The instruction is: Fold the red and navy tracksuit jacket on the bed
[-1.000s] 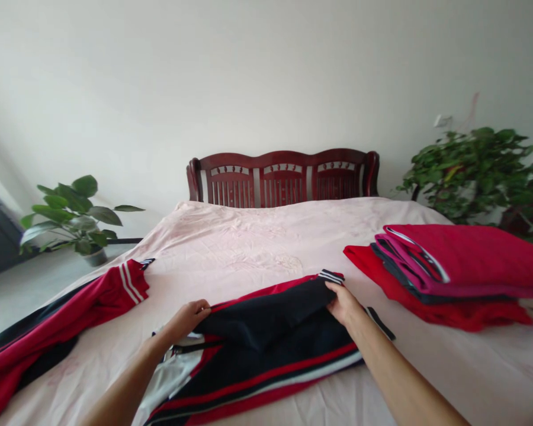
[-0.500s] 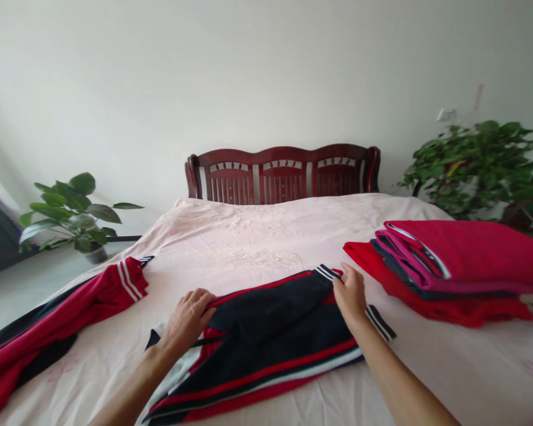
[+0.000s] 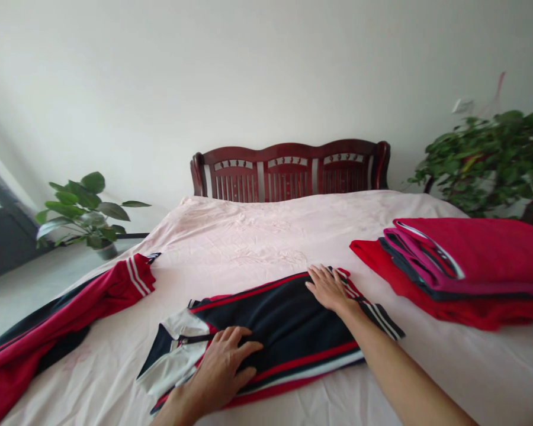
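Note:
A navy jacket (image 3: 284, 319) with red and white stripes lies folded on the pink bedsheet (image 3: 266, 236). Its pale collar (image 3: 171, 355) points toward the left, and its striped cuffs (image 3: 382, 319) stick out at the right end. My left hand (image 3: 226, 361) rests on the front of the jacket beside the collar, fingers spread. Near the far right corner of the jacket, my right hand (image 3: 328, 288) lies flat on the cloth, fingers stretched out, close to a cuff. Neither hand grips the fabric.
At the right stands a stack of folded red and magenta clothes (image 3: 479, 254). Another red and navy garment (image 3: 89, 313) stretches along the bed's left side. Behind are a dark wooden headboard (image 3: 288, 174) and potted plants (image 3: 89, 213) on both sides.
My left hand has moved nearer to me and right, from the jacket's far edge onto its front, uncovering the collar. My right hand has let go of the cuff and now lies flat.

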Demonstrator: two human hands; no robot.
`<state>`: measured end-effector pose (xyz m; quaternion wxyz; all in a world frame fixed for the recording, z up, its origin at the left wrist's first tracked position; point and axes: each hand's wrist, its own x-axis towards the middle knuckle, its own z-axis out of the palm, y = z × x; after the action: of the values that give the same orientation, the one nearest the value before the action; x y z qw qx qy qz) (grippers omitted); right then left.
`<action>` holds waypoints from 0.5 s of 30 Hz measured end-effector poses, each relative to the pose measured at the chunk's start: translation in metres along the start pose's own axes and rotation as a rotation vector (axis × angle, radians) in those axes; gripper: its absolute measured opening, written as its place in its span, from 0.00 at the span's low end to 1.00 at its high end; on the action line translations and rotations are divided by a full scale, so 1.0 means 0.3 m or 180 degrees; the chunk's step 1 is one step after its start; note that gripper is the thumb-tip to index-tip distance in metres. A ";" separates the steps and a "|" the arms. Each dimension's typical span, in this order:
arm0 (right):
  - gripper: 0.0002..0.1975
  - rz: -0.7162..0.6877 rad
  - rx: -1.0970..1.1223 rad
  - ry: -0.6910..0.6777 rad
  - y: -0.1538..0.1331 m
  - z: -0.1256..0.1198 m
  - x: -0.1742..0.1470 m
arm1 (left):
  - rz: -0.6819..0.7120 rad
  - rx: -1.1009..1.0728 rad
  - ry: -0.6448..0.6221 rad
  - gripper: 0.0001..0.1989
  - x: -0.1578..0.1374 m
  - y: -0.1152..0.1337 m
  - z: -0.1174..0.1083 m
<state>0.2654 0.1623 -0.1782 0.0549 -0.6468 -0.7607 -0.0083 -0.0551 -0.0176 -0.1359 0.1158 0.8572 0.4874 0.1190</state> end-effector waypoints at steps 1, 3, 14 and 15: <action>0.30 0.0061 0.0014 -0.0016 -0.006 0.001 0.003 | -0.0062 -0.0065 0.0030 0.15 0.012 -0.002 -0.014; 0.31 0.0164 0.0038 -0.0001 -0.023 -0.002 0.000 | -0.0247 -0.0084 0.0187 0.16 0.050 -0.019 -0.030; 0.33 0.0267 0.0262 -0.0153 0.063 0.000 -0.036 | -0.1585 0.1316 0.0231 0.29 0.097 -0.252 0.139; 0.33 0.0265 0.0302 -0.0186 0.076 -0.004 -0.038 | -0.1592 0.1337 0.0227 0.29 0.090 -0.255 0.140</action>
<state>0.2896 0.1547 -0.1792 0.0636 -0.6744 -0.7339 0.0490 -0.0902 0.0403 -0.1972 -0.0551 0.7114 0.7005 0.0137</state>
